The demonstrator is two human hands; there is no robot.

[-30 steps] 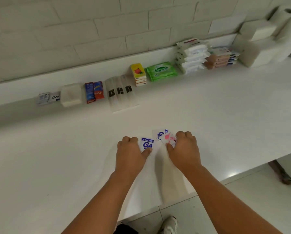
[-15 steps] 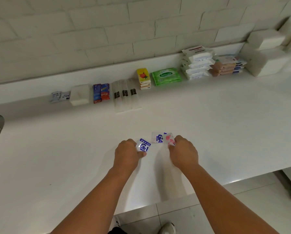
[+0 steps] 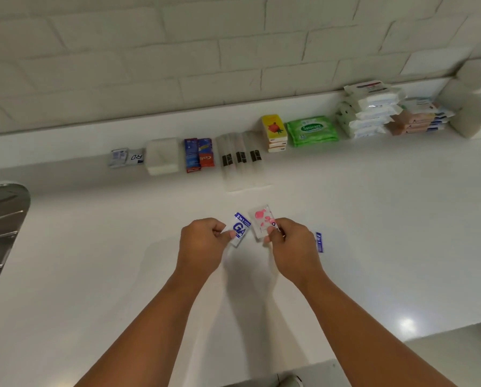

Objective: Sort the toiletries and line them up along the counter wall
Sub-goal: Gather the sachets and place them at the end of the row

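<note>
My left hand (image 3: 201, 243) pinches a white sachet with blue "GA" print (image 3: 239, 229), lifted a little off the white counter (image 3: 94, 275). My right hand (image 3: 292, 244) pinches a clear sachet with pink spots (image 3: 263, 220) beside it. Another blue-and-white sachet (image 3: 319, 242) shows edge-on just right of my right hand. Along the wall stand two small sachets (image 3: 126, 157), a white block (image 3: 162, 155), red-and-blue toothpaste boxes (image 3: 198, 155), clear wrapped toothbrushes (image 3: 240, 160), a yellow soap stack (image 3: 274, 132), a green wipes pack (image 3: 311, 131) and stacked white wipes packs (image 3: 369, 110).
A steel sink drainboard (image 3: 2, 219) lies at the left edge. Peach and blue packs (image 3: 417, 120) and white paper rolls (image 3: 473, 107) fill the far right corner. The counter's front edge runs close below my forearms, with floor beyond.
Both hands have lifted their sachets off the counter and parted them. The pink-spotted sachet is now clear of the blue one, and a third sachet shows right of my right hand.
</note>
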